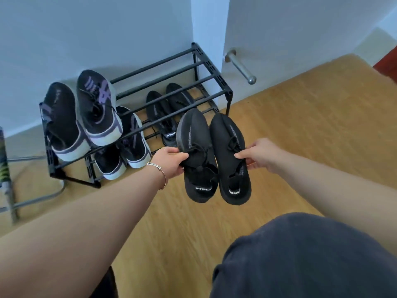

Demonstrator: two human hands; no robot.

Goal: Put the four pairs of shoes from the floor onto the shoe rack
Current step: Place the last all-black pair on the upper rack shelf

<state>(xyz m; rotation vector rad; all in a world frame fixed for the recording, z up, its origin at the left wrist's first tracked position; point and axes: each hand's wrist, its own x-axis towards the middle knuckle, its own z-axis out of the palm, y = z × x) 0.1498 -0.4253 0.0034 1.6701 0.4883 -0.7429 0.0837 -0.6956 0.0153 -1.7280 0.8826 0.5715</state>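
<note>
- Shoes in hand: one pair of all-black knit sneakers, held in the air over the wood floor [300,130], just near and right of the shoe rack [206,97].
- Left hand [169,162] grips the left black sneaker [196,155] at its left edge, thumb on top near the laces, fingers curled under. A thin bangle [158,171] sits on that wrist.
- Right hand [263,154] grips the right black sneaker [233,158] at its right edge, thumb pressed on the upper, fingers beneath.
- The two sneakers hang side by side, touching along their inner edges, toes pointing far, heels near; white lettering on the heel tabs.
- Rack: black metal, two tiers of bars, against the white wall [96,29].
- Top tier, left end: a black-and-purple pair with white soles [86,112], toes to the wall. Right part of the top tier is bare bars.
- Lower tier, left: a second black-and-purple pair [129,147], partly under the first.
- Lower tier, right: a black pair [165,108] seen through the bars.
- Metal door stop [240,65] projects from the wall at far right.
- Dark-clothed knee [311,254] fills the near right.
</note>
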